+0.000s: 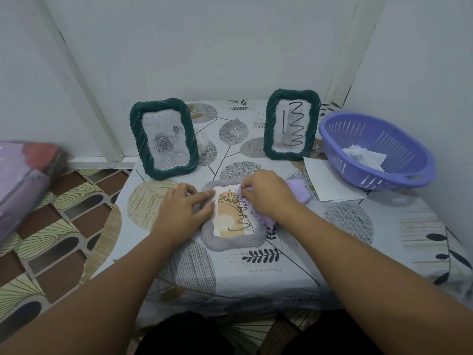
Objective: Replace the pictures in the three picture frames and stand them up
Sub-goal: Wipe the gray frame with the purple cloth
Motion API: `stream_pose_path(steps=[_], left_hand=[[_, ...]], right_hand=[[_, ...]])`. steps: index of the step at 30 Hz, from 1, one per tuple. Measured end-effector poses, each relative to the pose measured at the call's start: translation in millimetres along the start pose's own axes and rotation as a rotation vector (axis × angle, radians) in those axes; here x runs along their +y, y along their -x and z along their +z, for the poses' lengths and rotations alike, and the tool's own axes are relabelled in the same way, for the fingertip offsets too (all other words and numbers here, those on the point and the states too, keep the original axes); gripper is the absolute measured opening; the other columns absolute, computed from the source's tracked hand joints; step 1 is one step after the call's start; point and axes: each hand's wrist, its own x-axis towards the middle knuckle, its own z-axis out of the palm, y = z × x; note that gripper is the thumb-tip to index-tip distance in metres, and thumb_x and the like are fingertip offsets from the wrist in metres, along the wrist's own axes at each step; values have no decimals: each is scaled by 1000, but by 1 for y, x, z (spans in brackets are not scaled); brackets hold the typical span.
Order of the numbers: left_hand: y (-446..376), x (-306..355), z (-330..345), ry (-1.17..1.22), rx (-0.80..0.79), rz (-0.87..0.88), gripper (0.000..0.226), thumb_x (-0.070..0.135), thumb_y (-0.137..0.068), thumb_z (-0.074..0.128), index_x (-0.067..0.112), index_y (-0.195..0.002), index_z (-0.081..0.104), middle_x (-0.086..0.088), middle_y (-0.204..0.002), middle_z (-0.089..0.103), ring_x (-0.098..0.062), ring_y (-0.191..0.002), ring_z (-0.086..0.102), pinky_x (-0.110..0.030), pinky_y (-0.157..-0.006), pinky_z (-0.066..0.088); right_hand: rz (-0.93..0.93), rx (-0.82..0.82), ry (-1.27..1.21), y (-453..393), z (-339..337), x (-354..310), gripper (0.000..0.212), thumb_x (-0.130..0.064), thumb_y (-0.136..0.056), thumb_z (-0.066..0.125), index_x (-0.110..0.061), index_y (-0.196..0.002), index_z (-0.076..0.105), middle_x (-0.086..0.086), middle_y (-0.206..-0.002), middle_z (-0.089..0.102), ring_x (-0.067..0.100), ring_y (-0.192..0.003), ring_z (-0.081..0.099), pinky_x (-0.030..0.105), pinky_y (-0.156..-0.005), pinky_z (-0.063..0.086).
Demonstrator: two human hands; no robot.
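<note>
Two dark green frames stand upright at the back of the table: the left green frame (164, 139) shows a grey rose picture, and the right green frame (291, 124) shows a picture with black scribbles. A lilac-grey frame (231, 243) lies flat in the middle, with a beige leaf picture (230, 216) in it facing up. My left hand (183, 207) rests on the frame's left edge with its fingers stretched out. My right hand (266, 194) lies over the frame's right side, its curled fingers pinching a lilac cloth (297, 192) at the picture's top right corner.
A purple slotted basket (399, 172) holding crumpled paper stands at the right against the wall. Loose white sheets (330, 183) lie beside it. Walls close in behind and to the right. A purple wrapped bundle (20, 185) sits at the left above the patterned floor.
</note>
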Motion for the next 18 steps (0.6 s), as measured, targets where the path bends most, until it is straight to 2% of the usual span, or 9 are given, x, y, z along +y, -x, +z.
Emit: stream_pose_path(steps=[2, 7, 12, 14, 16, 18], left_hand=[[0, -1, 1, 2, 3, -1, 62, 73, -80, 33, 52, -130, 63, 11, -111, 45, -16, -102, 39, -37, -94, 38], [-1, -3, 3, 19, 44, 24, 58, 70, -82, 37, 49, -127, 67, 11, -106, 46, -17, -97, 40, -40, -92, 41], [-1, -3, 3, 1, 42, 23, 59, 70, -81, 36, 49, -128, 66, 11, -106, 46, -17, -97, 41, -37, -90, 40], [-1, -4, 3, 7, 41, 22, 59, 71, -82, 36, 49, -128, 66, 11, -106, 46, -17, -97, 41, -38, -91, 41], [-1, -4, 4, 10, 41, 19, 59, 71, -81, 36, 50, -128, 65, 11, -106, 46, -16, -97, 40, -37, -91, 41], [-1, -4, 3, 6, 29, 15, 60, 72, -81, 35, 50, -128, 64, 12, -107, 46, -16, -98, 40, -36, -91, 39]], right_hand=[[8, 18, -1, 0, 4, -2, 19, -20, -95, 61, -23, -98, 80, 2, -102, 73, 23, -95, 65, 30, -75, 46], [-68, -138, -130, 6, -2, 11, 12, -28, -93, 69, -26, -96, 80, -4, -97, 72, 16, -96, 62, 31, -81, 48], [-65, -26, -85, 1, 3, 5, 18, -27, -97, 64, -25, -106, 79, 1, -100, 62, 20, -96, 59, 30, -81, 45], [-102, -72, -108, 5, 1, 8, 18, -26, -96, 65, -23, -105, 80, -9, -92, 63, 16, -94, 57, 23, -78, 42], [-139, -140, -121, 10, -5, 13, 17, -25, -96, 66, -21, -104, 80, -20, -80, 56, 8, -89, 52, 8, -67, 35], [-140, -131, -128, 8, -5, 15, 16, -26, -96, 67, -22, -104, 80, -17, -87, 61, 7, -90, 53, 8, -69, 36]])
